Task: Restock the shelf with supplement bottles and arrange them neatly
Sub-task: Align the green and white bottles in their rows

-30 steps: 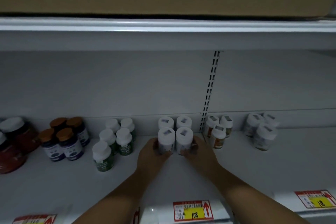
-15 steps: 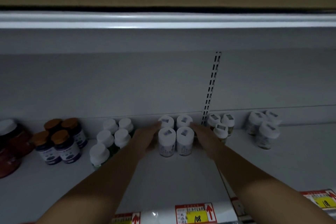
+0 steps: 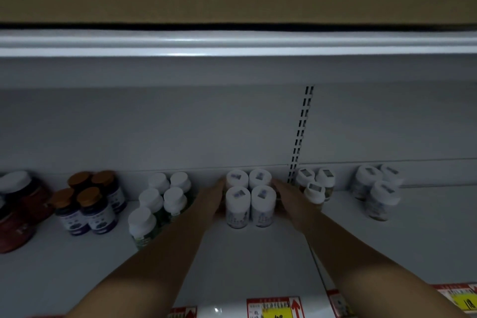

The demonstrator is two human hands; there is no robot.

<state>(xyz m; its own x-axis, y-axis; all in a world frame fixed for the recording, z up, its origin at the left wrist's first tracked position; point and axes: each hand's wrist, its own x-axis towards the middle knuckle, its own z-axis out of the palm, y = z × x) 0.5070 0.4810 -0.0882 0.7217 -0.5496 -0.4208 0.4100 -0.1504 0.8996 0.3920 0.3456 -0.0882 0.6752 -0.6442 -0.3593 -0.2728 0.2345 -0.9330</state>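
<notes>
The four white-capped supplement bottles (image 3: 249, 197) stood in a tight two-by-two block near the back of the shelf (image 3: 247, 261), just left of the slotted upright (image 3: 300, 137). The left hand (image 3: 210, 200) lay flat along the block's left flank and the right hand (image 3: 287, 197) along its right, fingers straight and pressed together, bracketing rather than gripping.

The danger, as I read it: an uneven squeeze could pop one front bottle forward or tip it, and the right wrist sat very near the three-bottle cluster (image 3: 315, 186) beside the upright, so a careless sweep could knock those over. The left forearm likewise passed just beside the green-labelled bottles (image 3: 160, 204).

Hard to see: the fingertips vanished behind the rear pair, the labels were unreadable in the dim light, and the price tags (image 3: 273, 307) were cut off at the bottom edge.
</notes>
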